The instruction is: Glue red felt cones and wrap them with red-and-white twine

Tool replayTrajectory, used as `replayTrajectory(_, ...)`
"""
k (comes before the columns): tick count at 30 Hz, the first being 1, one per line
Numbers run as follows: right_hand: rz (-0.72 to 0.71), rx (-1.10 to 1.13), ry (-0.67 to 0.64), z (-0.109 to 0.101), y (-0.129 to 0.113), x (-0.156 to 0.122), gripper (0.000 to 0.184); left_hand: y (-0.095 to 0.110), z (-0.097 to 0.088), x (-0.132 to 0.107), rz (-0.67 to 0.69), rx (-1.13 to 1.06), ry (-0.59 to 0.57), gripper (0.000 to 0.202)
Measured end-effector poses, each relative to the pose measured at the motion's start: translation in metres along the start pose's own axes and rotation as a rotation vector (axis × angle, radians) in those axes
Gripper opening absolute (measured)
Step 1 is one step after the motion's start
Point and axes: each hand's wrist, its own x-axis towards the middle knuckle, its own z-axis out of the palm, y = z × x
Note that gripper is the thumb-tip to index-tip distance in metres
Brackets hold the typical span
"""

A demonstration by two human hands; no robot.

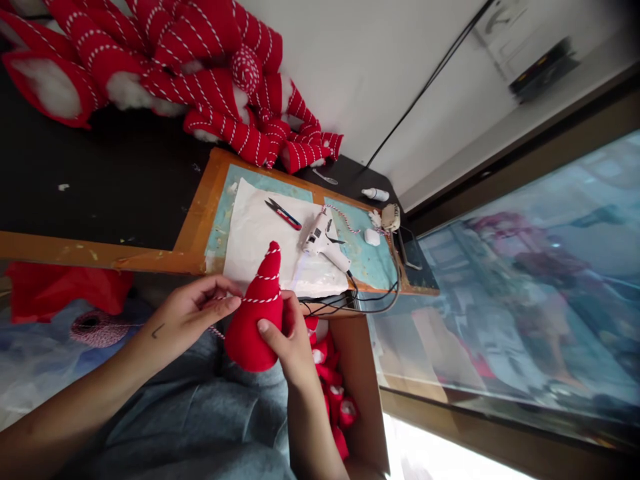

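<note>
Hands [293, 348] hold cone [250, 337] and cord [216, 331] near table edge [150, 261].

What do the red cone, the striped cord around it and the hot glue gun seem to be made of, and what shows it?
Red cone: probably felt; matte, with no visible weave.
Striped cord: likely twisted cotton, though synthetic is possible; red and white alternate along it.
Hot glue gun: seemingly hard plastic; smooth white body, slight sheen.

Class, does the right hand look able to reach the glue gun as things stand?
Probably yes: nothing seems to block the way from the right hand to the glue gun, though that hand holds the red cone.
</note>
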Motion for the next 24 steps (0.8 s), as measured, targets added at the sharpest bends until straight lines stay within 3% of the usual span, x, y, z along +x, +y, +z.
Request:
replayTrajectory(7,-0.012,0.026,0.08,-0.002,0.002,0.001,0.048,0.011,-0.009,-0.012,0.066,0.07,0.098,0.037)
replayTrajectory(11,-0.009,0.205,-0.04,-0.001,0.007,-0.001,0.046,0.009,-0.007,-0.01,-0.002,0.006,0.072,0.035)
replayTrajectory(15,0.094,0.324,-0.207,0.001,0.005,-0.001,0.054,0.008,0.0,-0.007,-0.097,-0.17,-0.063,0.054)
replayTrajectory(18,0.076,0.235,-0.207,0.002,0.0,-0.002,0.062,0.008,0.003,-0.006,-0.145,-0.241,-0.109,0.056)
replayTrajectory(21,-0.04,0.03,-0.127,0.002,-0.005,-0.005,0.07,0.01,0.003,-0.005,-0.153,-0.185,-0.023,0.058)
replayTrajectory(24,-0.035,-0.085,-0.098,0.001,-0.005,-0.006,0.069,0.013,0.001,-0.006,-0.143,-0.11,0.031,0.056)
